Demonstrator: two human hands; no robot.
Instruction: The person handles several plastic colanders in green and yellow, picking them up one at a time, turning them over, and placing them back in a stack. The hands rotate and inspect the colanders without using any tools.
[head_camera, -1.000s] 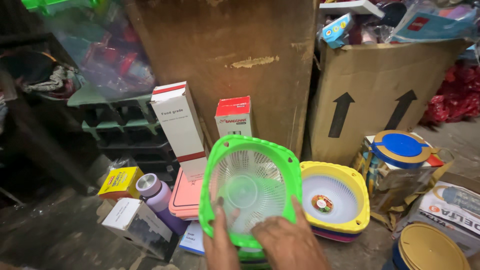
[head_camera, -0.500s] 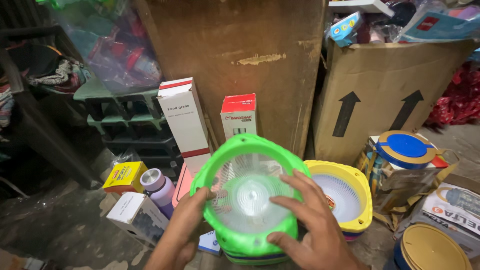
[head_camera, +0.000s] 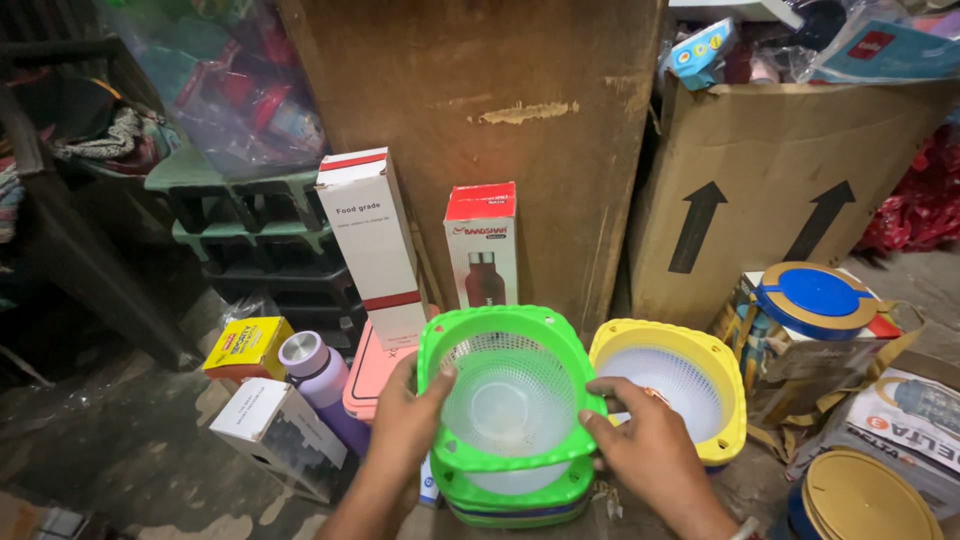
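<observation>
On the left, a dusty concrete floor (head_camera: 130, 470) is bearing a yellow box (head_camera: 247, 343) and a purple bottle (head_camera: 318, 378), with dark stacked crates (head_camera: 250, 240) behind. At centre, the left hand (head_camera: 405, 425) and right hand (head_camera: 650, 455) are gripping the rim of a green strainer basket (head_camera: 508, 395), lying atop a green stack. A wooden board (head_camera: 500, 120) is rising behind; a yellow strainer basket (head_camera: 672, 385) and a cardboard carton (head_camera: 790, 190) are sitting to the right.

Bright green rim on the strainer basket (head_camera: 508, 395), white mesh inside. Beside it, a yellow-rimmed basket (head_camera: 672, 390), also white-meshed. Purple bottle (head_camera: 318, 378) with a silver cap, yellow small box (head_camera: 248, 345), black arrows on the brown carton (head_camera: 790, 190).
</observation>
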